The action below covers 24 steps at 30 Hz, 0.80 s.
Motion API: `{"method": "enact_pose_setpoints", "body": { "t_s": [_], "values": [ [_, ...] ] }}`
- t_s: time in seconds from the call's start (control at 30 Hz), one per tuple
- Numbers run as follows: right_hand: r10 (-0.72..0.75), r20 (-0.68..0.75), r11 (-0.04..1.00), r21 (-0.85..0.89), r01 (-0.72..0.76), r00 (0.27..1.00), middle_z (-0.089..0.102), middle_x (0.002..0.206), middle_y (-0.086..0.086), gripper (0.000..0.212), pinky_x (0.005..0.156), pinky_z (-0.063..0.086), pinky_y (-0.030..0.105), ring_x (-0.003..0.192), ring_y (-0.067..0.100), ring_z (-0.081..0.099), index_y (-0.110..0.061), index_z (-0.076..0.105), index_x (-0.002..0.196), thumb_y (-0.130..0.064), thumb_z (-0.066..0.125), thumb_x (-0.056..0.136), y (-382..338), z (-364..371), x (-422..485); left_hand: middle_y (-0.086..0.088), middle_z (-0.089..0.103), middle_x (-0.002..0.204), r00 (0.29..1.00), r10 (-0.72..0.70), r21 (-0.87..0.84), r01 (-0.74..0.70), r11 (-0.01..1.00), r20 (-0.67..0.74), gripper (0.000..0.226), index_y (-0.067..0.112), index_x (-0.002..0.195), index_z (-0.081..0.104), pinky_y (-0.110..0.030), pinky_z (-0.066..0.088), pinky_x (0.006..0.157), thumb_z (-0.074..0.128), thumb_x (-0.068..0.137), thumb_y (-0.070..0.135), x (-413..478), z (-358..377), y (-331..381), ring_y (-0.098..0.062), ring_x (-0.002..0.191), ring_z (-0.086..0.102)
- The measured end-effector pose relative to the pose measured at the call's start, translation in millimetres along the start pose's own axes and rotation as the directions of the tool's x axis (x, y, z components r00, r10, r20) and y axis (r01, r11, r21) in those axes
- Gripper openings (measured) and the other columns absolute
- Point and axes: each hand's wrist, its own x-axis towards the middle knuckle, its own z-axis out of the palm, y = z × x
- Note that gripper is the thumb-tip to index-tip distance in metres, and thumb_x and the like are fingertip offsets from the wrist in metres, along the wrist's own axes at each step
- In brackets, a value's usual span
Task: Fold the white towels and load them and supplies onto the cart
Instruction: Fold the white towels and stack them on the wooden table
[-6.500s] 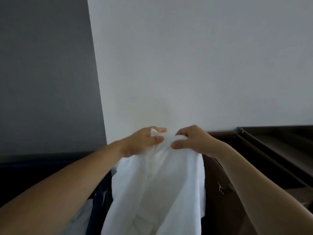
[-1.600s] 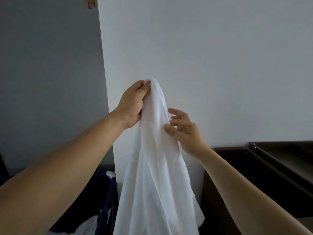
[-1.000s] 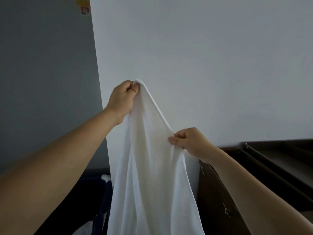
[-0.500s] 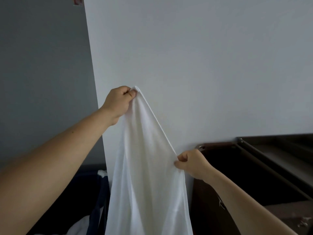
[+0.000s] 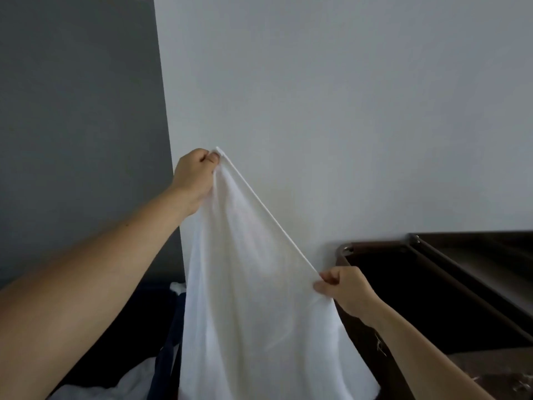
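A white towel [image 5: 253, 298] hangs in front of the pale wall, its lower part running out of the bottom of the view. My left hand [image 5: 194, 177] pinches its top corner, raised high. My right hand [image 5: 344, 288] pinches the same hemmed edge lower and to the right. The edge is stretched taut in a slanting line between the two hands. The dark brown cart [image 5: 450, 272] stands at the right, its top open beside my right hand.
A dark blue laundry bag [image 5: 170, 342] with more white linen [image 5: 115, 385] sits at the lower left, behind the hanging towel. The wall corner [image 5: 167, 116] runs vertically between a grey wall on the left and the pale wall ahead.
My right hand has slid down and to the right along the towel's edge, from close under the left hand. The edge has gone from bunched to stretched straight. My left hand has stayed raised.
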Motion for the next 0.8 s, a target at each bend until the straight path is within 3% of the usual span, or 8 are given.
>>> {"method": "enact_pose_setpoints", "body": {
  "t_s": [0.07, 0.17, 0.27, 0.4, 0.57, 0.67, 0.73, 0.8],
  "values": [
    [0.010, -0.022, 0.999, 0.051, -0.009, 1.000, 0.073, 0.072, -0.011, 0.009, 0.059, 0.051, 0.015, 0.063, 0.003, 0.069, -0.025, 0.073, 0.079, -0.021, 0.081, 0.081, 6.9, -6.7, -2.4, 0.002, 0.045, 0.068, 1.000, 0.000, 0.038, 0.000, 0.999, -0.007, 0.037, -0.001, 0.086, 0.055, -0.029, 0.032, 0.056, 0.049, 0.101, 0.033, 0.0, -2.0, -12.1, -0.014, 0.061, 0.041],
    [0.005, -0.038, 0.999, 0.042, -0.003, 0.999, 0.072, 0.076, -0.009, 0.021, 0.061, 0.051, 0.014, 0.069, 0.004, 0.069, -0.033, 0.067, 0.092, -0.021, 0.081, 0.082, 15.6, -11.5, -7.2, 0.001, 0.045, 0.066, 0.999, -0.030, 0.060, 0.031, 0.998, -0.022, 0.035, -0.001, 0.086, 0.056, -0.029, 0.030, 0.055, 0.051, 0.101, 0.030, 3.3, -7.4, -30.3, -0.016, 0.062, 0.041],
    [0.033, 0.057, 0.996, -0.083, -0.028, 0.998, 0.071, 0.074, -0.015, 0.008, 0.057, 0.046, 0.008, 0.068, -0.003, 0.066, -0.031, 0.069, 0.088, -0.030, 0.076, 0.085, 26.5, -10.2, -13.0, 0.000, 0.044, 0.068, 0.996, -0.090, 0.031, 0.091, 0.995, -0.020, 0.032, 0.003, 0.083, 0.056, -0.030, 0.030, 0.058, 0.052, 0.100, 0.030, 9.8, -11.9, -46.0, -0.019, 0.066, 0.040],
    [0.013, 0.077, 0.992, -0.126, -0.004, 0.997, 0.068, 0.071, -0.020, 0.013, 0.053, 0.044, 0.008, 0.062, -0.004, 0.063, -0.024, 0.068, 0.082, -0.034, 0.069, 0.091, 30.2, -2.6, -19.3, -0.001, 0.041, 0.067, 0.993, -0.117, 0.008, 0.117, 0.993, 0.008, 0.036, 0.015, 0.068, 0.043, -0.031, 0.030, 0.063, 0.050, 0.101, 0.026, 17.3, -12.9, -59.9, -0.021, 0.067, 0.038],
    [-0.040, -0.091, 0.999, -0.008, 0.040, 0.995, 0.070, 0.073, 0.000, 0.011, 0.057, 0.052, 0.023, 0.063, 0.011, 0.064, -0.020, 0.068, 0.084, -0.028, 0.070, 0.091, 9.2, -15.0, -12.2, -0.005, 0.042, 0.066, 0.991, -0.111, 0.292, 0.128, 0.948, -0.075, 0.034, 0.013, 0.067, 0.039, -0.032, 0.033, 0.055, 0.046, 0.099, 0.023, 10.6, -23.9, -81.6, -0.026, 0.063, 0.042],
    [-0.130, -0.148, 0.991, -0.019, 0.129, 0.980, 0.065, 0.067, -0.005, 0.014, 0.058, 0.047, 0.023, 0.060, 0.006, 0.057, -0.024, 0.065, 0.079, -0.030, 0.073, 0.088, -19.2, -15.0, -1.5, -0.008, 0.049, 0.075, 0.982, -0.105, 0.537, 0.006, 0.844, 0.154, 0.029, 0.011, 0.072, 0.041, -0.038, 0.038, 0.067, 0.045, 0.099, 0.023, -19.3, -14.7, -81.5, -0.030, 0.077, 0.052],
    [-0.214, -0.117, 0.976, -0.071, 0.207, 0.970, 0.060, 0.061, -0.013, 0.017, 0.054, 0.041, 0.011, 0.055, -0.003, 0.053, -0.029, 0.063, 0.075, -0.032, 0.075, 0.086, -45.9, -8.0, 6.0, -0.002, 0.057, 0.086, 0.901, -0.152, 0.597, -0.136, 0.790, 0.406, 0.021, 0.014, 0.084, 0.052, -0.035, 0.040, 0.071, 0.049, 0.095, 0.032, -47.6, 3.2, -70.7, -0.028, 0.085, 0.056],
    [-0.272, -0.060, 0.958, -0.112, 0.264, 0.960, 0.059, 0.061, -0.014, 0.019, 0.054, 0.041, 0.008, 0.055, -0.006, 0.052, -0.031, 0.061, 0.073, -0.032, 0.075, 0.086, -70.0, 1.1, 12.2, 0.008, 0.064, 0.099, 0.780, -0.141, 0.467, -0.209, 0.859, 0.609, 0.020, 0.025, 0.097, 0.060, -0.032, 0.046, 0.080, 0.052, 0.091, 0.042, -76.9, 18.9, -55.7, -0.018, 0.095, 0.060]
  ]
}}
